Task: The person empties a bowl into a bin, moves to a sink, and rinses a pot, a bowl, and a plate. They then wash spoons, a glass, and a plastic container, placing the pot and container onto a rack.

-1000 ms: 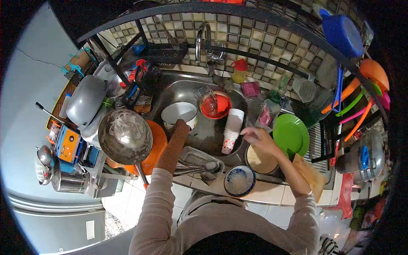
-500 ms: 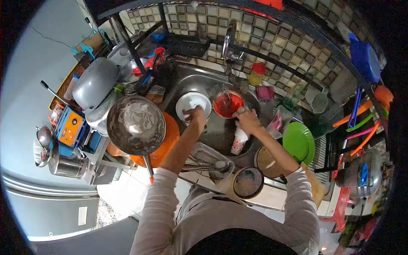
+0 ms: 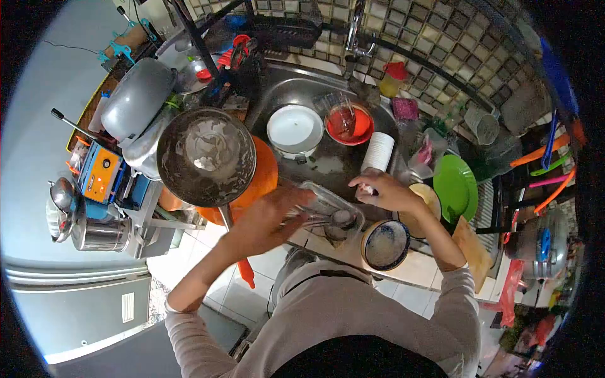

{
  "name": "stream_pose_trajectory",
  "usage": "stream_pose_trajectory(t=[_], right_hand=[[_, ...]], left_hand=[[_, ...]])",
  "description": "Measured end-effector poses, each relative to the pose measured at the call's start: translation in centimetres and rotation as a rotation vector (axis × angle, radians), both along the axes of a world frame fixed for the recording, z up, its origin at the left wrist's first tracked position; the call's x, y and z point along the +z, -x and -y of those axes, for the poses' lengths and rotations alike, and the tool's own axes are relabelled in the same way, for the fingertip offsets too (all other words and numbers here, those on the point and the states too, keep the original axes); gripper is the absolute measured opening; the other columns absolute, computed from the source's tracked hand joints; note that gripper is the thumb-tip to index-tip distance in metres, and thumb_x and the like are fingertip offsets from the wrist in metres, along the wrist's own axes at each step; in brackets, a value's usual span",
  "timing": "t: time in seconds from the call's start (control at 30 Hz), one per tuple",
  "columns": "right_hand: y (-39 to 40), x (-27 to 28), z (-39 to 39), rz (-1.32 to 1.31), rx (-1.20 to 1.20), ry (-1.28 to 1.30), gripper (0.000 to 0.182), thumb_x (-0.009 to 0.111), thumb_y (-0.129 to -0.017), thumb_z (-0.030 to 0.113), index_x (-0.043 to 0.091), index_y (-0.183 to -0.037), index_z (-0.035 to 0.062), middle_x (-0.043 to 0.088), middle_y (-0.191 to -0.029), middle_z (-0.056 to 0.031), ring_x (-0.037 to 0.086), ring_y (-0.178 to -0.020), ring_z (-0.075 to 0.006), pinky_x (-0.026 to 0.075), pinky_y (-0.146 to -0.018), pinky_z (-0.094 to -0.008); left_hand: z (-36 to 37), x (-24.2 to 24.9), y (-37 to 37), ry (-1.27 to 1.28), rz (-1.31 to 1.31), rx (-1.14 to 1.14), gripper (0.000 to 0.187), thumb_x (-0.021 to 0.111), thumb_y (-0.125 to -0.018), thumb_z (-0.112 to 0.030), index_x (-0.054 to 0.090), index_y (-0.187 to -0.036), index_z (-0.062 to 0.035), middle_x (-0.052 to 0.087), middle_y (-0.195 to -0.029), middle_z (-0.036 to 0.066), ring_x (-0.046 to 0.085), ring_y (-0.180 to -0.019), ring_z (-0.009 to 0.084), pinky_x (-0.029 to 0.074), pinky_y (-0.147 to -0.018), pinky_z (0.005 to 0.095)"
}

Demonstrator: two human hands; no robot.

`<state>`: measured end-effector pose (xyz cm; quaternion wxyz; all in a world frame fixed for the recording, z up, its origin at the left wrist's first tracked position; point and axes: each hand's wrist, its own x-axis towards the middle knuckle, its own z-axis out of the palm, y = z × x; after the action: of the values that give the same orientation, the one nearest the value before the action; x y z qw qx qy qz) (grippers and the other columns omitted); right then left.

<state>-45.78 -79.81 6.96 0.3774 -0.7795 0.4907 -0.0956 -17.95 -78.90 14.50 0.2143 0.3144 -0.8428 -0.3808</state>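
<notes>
My left hand [image 3: 268,217] hangs over the counter beside the frying pan's handle, fingers stretched toward a clear tray [image 3: 318,196] with spoons [image 3: 343,218] in it. It holds nothing that I can see. My right hand [image 3: 391,189] is at the sink's front edge with curled fingers. Something small and white shows at its fingertips, too small to name. Just beyond it leans a white ribbed cylinder [image 3: 379,151], like a stack of cups. In the sink are a white bowl [image 3: 293,129] and a red bowl [image 3: 362,126] with a clear glass [image 3: 340,118].
A soapy frying pan [image 3: 207,157] rests over an orange basin [image 3: 265,167] at the left. A blue-rimmed bowl [image 3: 386,246] stands at the counter's front edge. Green plates [image 3: 457,189] are on the right. The faucet [image 3: 356,31] rises behind the sink.
My left hand has left the white bowl and come back toward the tray. My right hand has let go of the cup stack and moved toward me. The view has shifted slightly.
</notes>
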Motion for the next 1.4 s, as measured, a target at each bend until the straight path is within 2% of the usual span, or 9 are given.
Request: stream_pose_trajectory(t=[0.17, 0.27, 0.37, 0.43, 0.5, 0.67, 0.87, 1.17, 1.4], right_hand=[[-1.2, 0.3, -2.0, 0.016, 0.002, 0.227, 0.03, 0.056, -0.07, 0.013, 0.049, -0.098, 0.0057, 0.05, -0.085, -0.0103, 0.05, -0.083, -0.0232, 0.038, -0.074, -0.0328], [-1.1, 2.4, -3.4, 0.068, -0.094, 0.204, 0.03, 0.055, -0.07, 0.012, 0.048, -0.099, 0.0061, 0.05, -0.086, -0.0104, 0.05, -0.082, -0.0229, 0.039, -0.074, -0.0324], [0.0, 3.2, -5.0, 0.084, -0.21, 0.248, 0.03, 0.055, -0.07, 0.012, 0.048, -0.099, 0.0065, 0.051, -0.088, -0.011, 0.051, -0.082, -0.0239, 0.039, -0.074, -0.0325], [0.9, 3.3, -6.0, 0.079, -0.266, 0.288, 0.03, 0.055, -0.069, 0.013, 0.048, -0.098, 0.0067, 0.051, -0.09, -0.0116, 0.051, -0.083, -0.0252, 0.039, -0.075, -0.0331], [1.7, 3.4, -6.8, 0.072, -0.41, 0.293, 0.028, 0.055, -0.068, 0.011, 0.05, -0.096, 0.0063, 0.052, -0.084, -0.0109, 0.053, -0.074, -0.023, 0.04, -0.069, -0.0316], [3.9, 1.9, -7.9, 0.11, -0.541, 0.313, 0.028, 0.056, -0.067, 0.013, 0.051, -0.094, 0.0067, 0.052, -0.081, -0.01, 0.053, -0.068, -0.0196, 0.04, -0.065, -0.0304], [6.8, 1.4, -10.5, 0.095, -0.649, 0.304, 0.027, 0.056, -0.068, 0.009, 0.051, -0.094, 0.0051, 0.052, -0.076, -0.0053, 0.047, -0.06, -0.0103, 0.039, -0.054, -0.0223], [8.8, 0.7, -11.4, 0.181, -0.676, 0.202, 0.027, 0.054, -0.07, 0.011, 0.05, -0.096, 0.005, 0.051, -0.074, -0.0069, 0.048, -0.058, -0.0133, 0.039, -0.054, -0.0244], [9.4, 1.8, -10.5, 0.168, -0.742, 0.292, 0.022, 0.054, -0.07, 0.009, 0.052, -0.091, 0.0052, 0.052, -0.071, -0.0058, 0.049, -0.059, -0.0121, 0.039, -0.053, -0.0232]], left_hand=[[-0.7, -8.8, 3.4, 0.711, 0.286, -0.172, 0.027, 0.049, -0.067, -0.016, 0.05, -0.091, -0.0039, 0.05, -0.086, 0.009, 0.047, -0.085, 0.0197, 0.034, -0.077, 0.0388], [-0.4, -12.5, 4.3, 0.731, 0.405, -0.246, 0.044, 0.056, -0.064, -0.027, 0.046, -0.101, -0.0053, 0.049, -0.091, 0.009, 0.045, -0.092, 0.0202, 0.028, -0.081, 0.0411], [-0.4, -13.3, 4.5, 0.828, 0.396, -0.217, 0.032, 0.05, -0.065, -0.02, 0.05, -0.091, -0.0021, 0.05, -0.084, 0.007, 0.046, -0.088, 0.0201, 0.028, -0.082, 0.0448], [-0.3, -12.7, 4.2, 0.668, 0.489, -0.279, 0.038, 0.052, -0.065, -0.022, 0.048, -0.096, -0.0008, 0.049, -0.088, 0.009, 0.046, -0.09, 0.0212, 0.026, -0.084, 0.0445], [0.0, -11.1, 3.7, 0.626, 0.309, -0.244, 0.044, 0.053, -0.068, -0.027, 0.045, -0.102, -0.0001, 0.047, -0.093, 0.011, 0.045, -0.092, 0.0234, 0.026, -0.085, 0.0439], [0.1, -7.4, 3.1, 0.4, 0.242, -0.197, 0.043, 0.051, -0.073, -0.03, 0.043, -0.106, -0.0043, 0.046, -0.096, 0.012, 0.046, -0.09, 0.0263, 0.037, -0.075, 0.0381], [-1.9, -4.6, 2.6, 0.469, 0.332, -0.142, 0.04, 0.051, -0.074, -0.028, 0.043, -0.106, -0.0047, 0.047, -0.093, 0.012, 0.048, -0.085, 0.027, 0.038, -0.073, 0.0367], [-2.0, -3.6, 3.9, 0.256, 0.212, -0.07, 0.036, 0.055, -0.072, -0.022, 0.045, -0.103, -0.0059, 0.052, -0.091, 0.015, 0.051, -0.082, 0.0291, 0.04, -0.072, 0.037], [-2.9, -4.5, 4.8, -0.105, -0.052, 0.28, 0.023, 0.054, -0.072, -0.009, 0.051, -0.093, -0.0011, 0.054, -0.087, 0.014, 0.054, -0.081, 0.0237, 0.043, -0.068, 0.0316]])
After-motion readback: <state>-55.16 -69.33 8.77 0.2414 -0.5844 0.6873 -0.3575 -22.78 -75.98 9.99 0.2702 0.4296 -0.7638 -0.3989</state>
